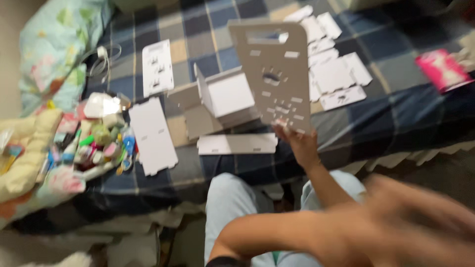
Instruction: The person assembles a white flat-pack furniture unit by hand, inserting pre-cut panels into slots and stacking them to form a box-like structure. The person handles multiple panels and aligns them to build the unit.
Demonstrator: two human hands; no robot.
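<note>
While the right hand [299, 143] pinches the near edge of a grey die-cut cardboard panel [274, 69] held upright over the plaid bed [396, 113], the left hand [410, 227] sweeps blurred at near right, its grip impossible to tell. Left of the panel sits a half-folded cardboard box [222, 99], with flat white cardboard sheets [151, 133] around it.

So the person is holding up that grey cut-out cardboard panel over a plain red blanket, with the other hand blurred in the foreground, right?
Not quite: the blanket is a blue and tan plaid, not plain red. The head view shows one hand holding the grey cut-out cardboard panel up over it, while the other hand is blurred in the foreground.
</note>
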